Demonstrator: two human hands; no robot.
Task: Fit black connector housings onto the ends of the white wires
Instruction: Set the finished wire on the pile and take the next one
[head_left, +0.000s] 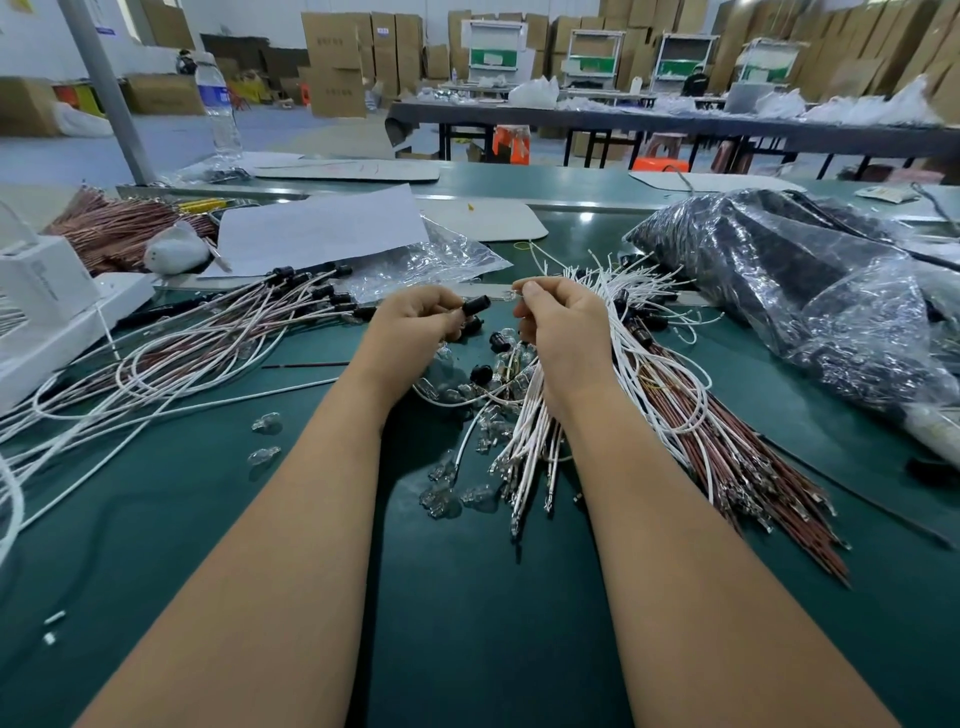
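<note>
A small black cylindrical plastic connector housing (476, 305) is pinched in the curled fingers of the left hand (415, 322), raised a little above the dark green surface (467, 597), its open end turned toward the right hand (563, 325). The right hand's thumb and forefinger pinch something tiny and pale (511, 296) just beside the housing; it is too small and glassy to tell whether it is a wire tip or a bulb, and whether it touches the housing cannot be told. A thick bundle of thin white wires (613, 343) runs under and behind the right hand, so how much of it the palm grips is hidden. Below the hands lie loose black housings (480, 373) and small clear glass bulbs (441, 499), partly covered by the wrists. To the left spreads a heap of white wires already capped in black (317, 291). On the right, reddish-brown wires with metal terminals (753, 467) fan toward the edge, beside a crinkled clear plastic bag of dark parts (779, 291), its contents indistinct and cut off by the frame.
</note>
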